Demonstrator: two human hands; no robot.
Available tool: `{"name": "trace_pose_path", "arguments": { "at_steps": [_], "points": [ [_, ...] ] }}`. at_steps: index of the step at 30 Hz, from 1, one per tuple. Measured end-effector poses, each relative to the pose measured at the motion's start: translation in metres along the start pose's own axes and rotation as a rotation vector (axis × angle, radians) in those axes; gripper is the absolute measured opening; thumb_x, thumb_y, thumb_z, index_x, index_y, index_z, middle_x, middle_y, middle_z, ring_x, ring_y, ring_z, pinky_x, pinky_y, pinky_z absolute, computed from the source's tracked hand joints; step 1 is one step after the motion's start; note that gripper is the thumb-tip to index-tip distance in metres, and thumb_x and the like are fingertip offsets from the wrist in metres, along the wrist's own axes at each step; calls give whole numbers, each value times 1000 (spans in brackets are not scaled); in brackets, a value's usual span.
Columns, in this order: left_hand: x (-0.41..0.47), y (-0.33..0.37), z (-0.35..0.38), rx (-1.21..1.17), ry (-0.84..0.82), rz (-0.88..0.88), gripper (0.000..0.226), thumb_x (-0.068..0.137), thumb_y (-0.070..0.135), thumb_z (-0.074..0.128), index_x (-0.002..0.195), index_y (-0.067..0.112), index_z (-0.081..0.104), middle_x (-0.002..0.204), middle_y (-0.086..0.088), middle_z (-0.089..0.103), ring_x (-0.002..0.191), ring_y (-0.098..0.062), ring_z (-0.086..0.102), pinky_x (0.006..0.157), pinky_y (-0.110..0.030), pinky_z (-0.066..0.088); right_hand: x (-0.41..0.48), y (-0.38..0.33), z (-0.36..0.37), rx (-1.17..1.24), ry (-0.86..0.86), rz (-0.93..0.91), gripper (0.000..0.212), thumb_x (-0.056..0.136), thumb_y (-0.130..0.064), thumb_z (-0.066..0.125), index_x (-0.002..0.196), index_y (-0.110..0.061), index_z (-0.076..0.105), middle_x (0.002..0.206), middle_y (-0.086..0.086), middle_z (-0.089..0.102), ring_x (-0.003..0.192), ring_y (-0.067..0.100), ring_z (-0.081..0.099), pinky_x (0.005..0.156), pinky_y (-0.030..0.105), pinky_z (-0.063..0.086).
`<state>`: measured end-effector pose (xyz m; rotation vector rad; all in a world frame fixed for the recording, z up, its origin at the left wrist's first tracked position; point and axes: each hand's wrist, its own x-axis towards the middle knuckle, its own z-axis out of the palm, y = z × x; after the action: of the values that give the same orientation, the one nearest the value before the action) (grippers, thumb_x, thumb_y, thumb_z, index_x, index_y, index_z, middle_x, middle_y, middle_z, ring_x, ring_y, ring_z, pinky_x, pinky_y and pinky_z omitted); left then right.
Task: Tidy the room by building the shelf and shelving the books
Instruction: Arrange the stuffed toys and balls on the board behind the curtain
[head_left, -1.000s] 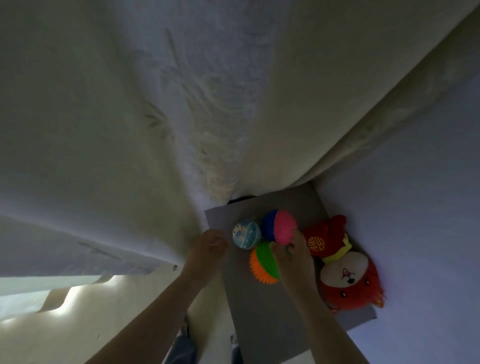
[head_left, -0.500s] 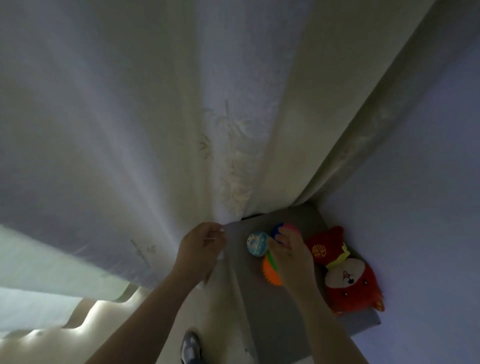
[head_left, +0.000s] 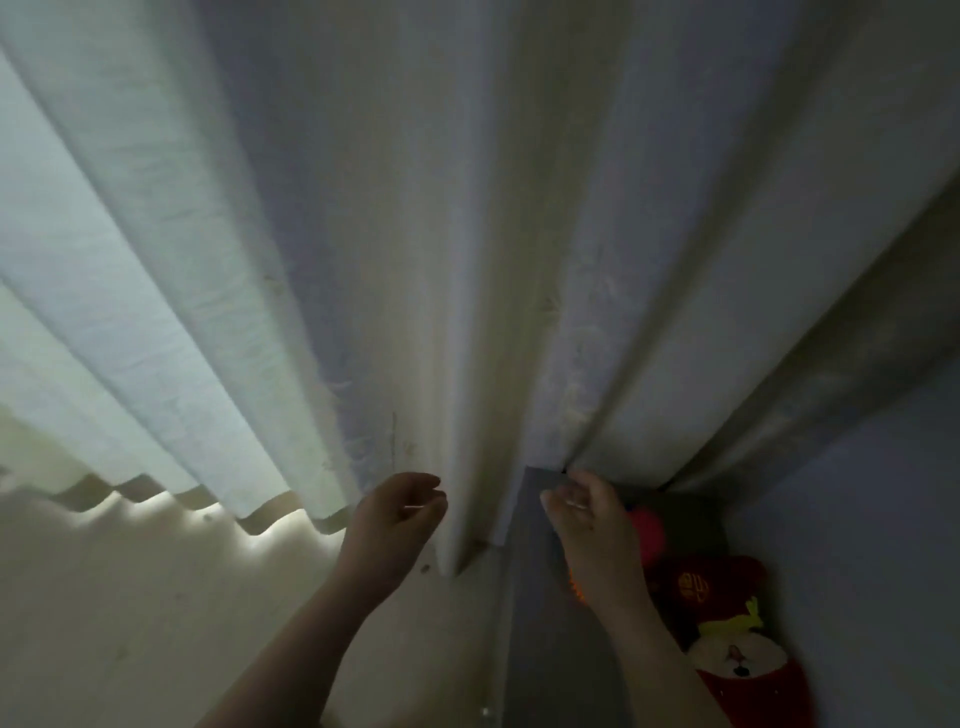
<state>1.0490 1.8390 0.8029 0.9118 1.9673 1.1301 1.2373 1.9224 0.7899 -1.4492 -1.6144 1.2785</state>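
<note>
My right hand (head_left: 592, 525) hides most of the balls (head_left: 649, 530); plush toy (head_left: 737, 662) cut off at bottom; grip unclear, blurry.

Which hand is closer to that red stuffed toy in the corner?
Right. The right hand is just up-left of the red stuffed toy; the left hand is farther left, beyond a curtain fold.

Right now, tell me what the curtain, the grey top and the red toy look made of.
Curtain: woven fabric, matte, hangs in soft folds, light glows through. Grey top: likely painted or laminated board, flat, smooth, straight-edged. Red toy: plush, probably, soft-edged with stitched face; too dim for certainty.
</note>
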Motion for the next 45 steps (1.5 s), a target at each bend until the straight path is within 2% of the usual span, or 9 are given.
{"name": "trace_pose_path", "arguments": {
  "at_steps": [6,9,12,16,20,25,30,38,45],
  "points": [
    [-39,-24,-76,-74,240,-56,18,86,17,66,104,22,67,96,5,72,89,-9,67,81,-26,51,-18,-46,65,-39,-166,-119,31,90,-28,63,119,-21,54,109,-4,62,100,12,60,64,6,42],
    [-65,-42,-125,-108,349,-82,20,87,16,65,106,21,66,97,6,72,88,-4,65,80,-23,49,-38,-76,115,-24,-234,-184,28,89,-23,65,114,-25,55,107,-4,64,87,2,59,62,3,41],
    [-102,-69,-190,-125,486,-110,21,87,17,65,106,23,65,98,9,71,90,-4,65,82,-26,51,-75,-104,183,-17,-379,-244,28,89,-25,65,115,-26,54,107,-6,62,88,-4,57,63,6,42],
    [-165,-117,-284,-102,640,-153,23,87,17,65,109,22,65,98,7,71,91,-6,66,81,-27,53,-148,-133,279,16,-528,-294,31,88,-25,66,117,-25,56,108,-6,63,92,1,60,73,16,49],
    [-241,-166,-370,-102,790,-210,22,88,18,64,110,22,64,97,8,70,90,-3,64,73,-18,48,-236,-155,368,12,-703,-341,31,88,-25,66,116,-26,54,107,-5,63,92,8,63,70,13,46],
    [-325,-218,-452,-125,935,-276,23,89,18,63,112,20,63,99,6,70,91,-4,64,75,-18,48,-333,-173,456,-17,-858,-401,33,87,-24,67,118,-24,55,106,-7,62,90,0,60,64,6,44],
    [-379,-261,-497,-204,1034,-345,24,89,18,63,112,20,63,100,5,70,93,-5,64,80,-22,50,-397,-178,520,-92,-981,-456,34,87,-25,68,118,-25,55,106,-7,62,90,0,60,65,2,42],
    [-415,-322,-565,-231,1162,-442,23,89,18,64,111,21,64,98,7,70,91,-1,63,70,-12,44,-449,-192,627,-142,-1129,-519,36,88,-25,67,121,-20,55,107,-4,62,89,2,60,65,6,43],
    [-411,-366,-662,-251,1254,-502,17,88,19,64,105,23,64,97,7,70,90,-6,65,78,-22,51,-477,-226,747,-139,-1231,-558,35,87,-25,68,120,-18,56,106,-1,63,88,6,61,65,3,43]
  ]
}}
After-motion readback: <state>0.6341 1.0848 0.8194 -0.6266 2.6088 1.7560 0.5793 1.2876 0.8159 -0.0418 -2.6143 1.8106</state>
